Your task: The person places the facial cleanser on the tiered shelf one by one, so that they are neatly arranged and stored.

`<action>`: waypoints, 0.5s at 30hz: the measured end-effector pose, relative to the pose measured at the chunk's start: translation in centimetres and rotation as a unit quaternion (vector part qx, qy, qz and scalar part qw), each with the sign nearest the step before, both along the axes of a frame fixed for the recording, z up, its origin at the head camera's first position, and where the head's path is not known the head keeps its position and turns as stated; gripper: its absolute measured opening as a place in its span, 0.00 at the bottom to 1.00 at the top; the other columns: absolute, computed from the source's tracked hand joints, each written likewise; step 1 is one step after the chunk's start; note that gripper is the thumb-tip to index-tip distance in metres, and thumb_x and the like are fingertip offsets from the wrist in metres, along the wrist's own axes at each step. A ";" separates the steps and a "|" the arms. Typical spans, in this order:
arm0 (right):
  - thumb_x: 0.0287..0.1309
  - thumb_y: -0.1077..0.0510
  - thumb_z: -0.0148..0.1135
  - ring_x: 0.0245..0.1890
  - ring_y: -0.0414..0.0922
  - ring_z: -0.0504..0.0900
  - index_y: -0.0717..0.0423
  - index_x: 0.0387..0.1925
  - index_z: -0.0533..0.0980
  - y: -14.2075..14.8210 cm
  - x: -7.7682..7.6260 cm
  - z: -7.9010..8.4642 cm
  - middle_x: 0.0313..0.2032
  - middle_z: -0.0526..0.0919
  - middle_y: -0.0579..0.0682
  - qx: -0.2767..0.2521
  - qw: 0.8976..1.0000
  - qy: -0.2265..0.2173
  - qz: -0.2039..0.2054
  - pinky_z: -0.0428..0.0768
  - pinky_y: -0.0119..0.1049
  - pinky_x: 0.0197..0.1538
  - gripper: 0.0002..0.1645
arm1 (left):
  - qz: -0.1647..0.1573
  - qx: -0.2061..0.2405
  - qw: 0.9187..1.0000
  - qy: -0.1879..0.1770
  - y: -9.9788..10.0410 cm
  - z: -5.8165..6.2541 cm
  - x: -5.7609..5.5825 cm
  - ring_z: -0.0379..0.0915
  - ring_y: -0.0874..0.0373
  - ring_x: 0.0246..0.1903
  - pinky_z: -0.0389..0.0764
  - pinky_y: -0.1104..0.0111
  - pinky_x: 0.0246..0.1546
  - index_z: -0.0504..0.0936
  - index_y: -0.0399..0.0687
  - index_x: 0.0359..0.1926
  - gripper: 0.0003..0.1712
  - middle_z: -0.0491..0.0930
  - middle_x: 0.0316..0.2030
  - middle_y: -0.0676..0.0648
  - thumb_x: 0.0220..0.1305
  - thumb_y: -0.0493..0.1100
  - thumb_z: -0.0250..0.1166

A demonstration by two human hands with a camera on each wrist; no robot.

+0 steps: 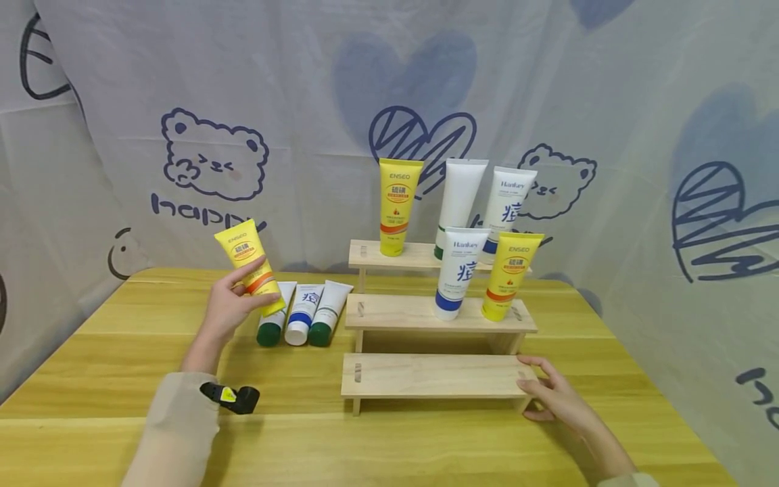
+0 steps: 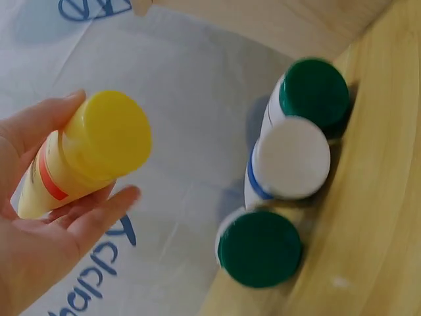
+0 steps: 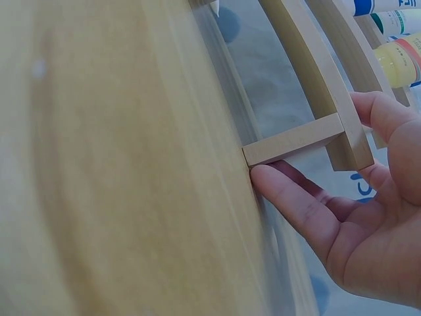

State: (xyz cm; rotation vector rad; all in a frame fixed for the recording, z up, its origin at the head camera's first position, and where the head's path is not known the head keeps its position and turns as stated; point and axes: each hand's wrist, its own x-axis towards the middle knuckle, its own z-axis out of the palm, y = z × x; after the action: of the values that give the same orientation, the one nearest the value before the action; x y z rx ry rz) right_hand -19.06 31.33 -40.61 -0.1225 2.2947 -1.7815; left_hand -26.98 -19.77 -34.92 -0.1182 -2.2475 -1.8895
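My left hand (image 1: 224,304) holds a yellow squeeze tube (image 1: 248,260) above the left part of the table, cap end tilted down to the right. In the left wrist view its yellow cap (image 2: 118,135) faces the camera, with thumb and fingers on either side. My right hand (image 1: 562,402) grips the right end of the lowest step of a wooden tiered stand (image 1: 435,375). From the right wrist, fingertips (image 3: 270,178) touch the step's leg. Behind the held tube, three white tubes lie on the table: a blue-banded one (image 1: 304,311) between two green-capped ones (image 1: 329,312).
On the top step stand a yellow tube (image 1: 398,203), a white one with a green cap (image 1: 464,193) and a blue-banded one (image 1: 510,196). The middle step bears a blue-banded tube (image 1: 459,270) and a yellow tube (image 1: 512,274). A patterned cloth (image 1: 304,81) hangs behind the table (image 1: 292,433).
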 end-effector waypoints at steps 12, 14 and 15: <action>0.60 0.55 0.53 0.39 0.48 0.75 0.57 0.59 0.54 0.0 0.0 -0.1 0.47 0.64 0.65 0.001 1.000 0.003 -0.003 0.78 0.48 0.37 0.29 | -0.016 0.005 0.999 0.036 2.3 1.2 0.3 0.68 0.52 0.45 0.76 0.74 0.36 0.59 0.56 0.65 0.44 0.60 0.58 0.36 0.48 0.36 0.69; 0.60 0.56 0.52 0.39 0.48 0.75 0.58 0.60 0.53 0.0 -0.1 -0.1 0.46 0.65 0.65 0.000 1.000 0.004 -0.003 0.78 0.48 0.37 0.30 | -0.022 0.010 0.999 0.045 2.7 1.4 0.4 0.68 0.52 0.44 0.76 0.74 0.36 0.59 0.55 0.65 0.44 0.60 0.58 0.37 0.48 0.36 0.69; 0.60 0.56 0.53 0.38 0.48 0.75 0.57 0.60 0.53 0.0 -0.1 -0.1 0.46 0.66 0.64 -0.001 1.000 0.004 -0.006 0.78 0.48 0.37 0.30 | -0.025 0.011 0.998 0.050 2.9 1.5 0.3 0.68 0.52 0.44 0.76 0.74 0.36 0.59 0.54 0.65 0.44 0.60 0.58 0.37 0.48 0.36 0.69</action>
State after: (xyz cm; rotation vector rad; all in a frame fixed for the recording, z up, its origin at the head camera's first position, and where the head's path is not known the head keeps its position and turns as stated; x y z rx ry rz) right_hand -19.15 31.30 -40.66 -0.1174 2.3024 -1.7927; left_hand -26.64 -16.92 -33.43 -0.2627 -2.1767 -1.8885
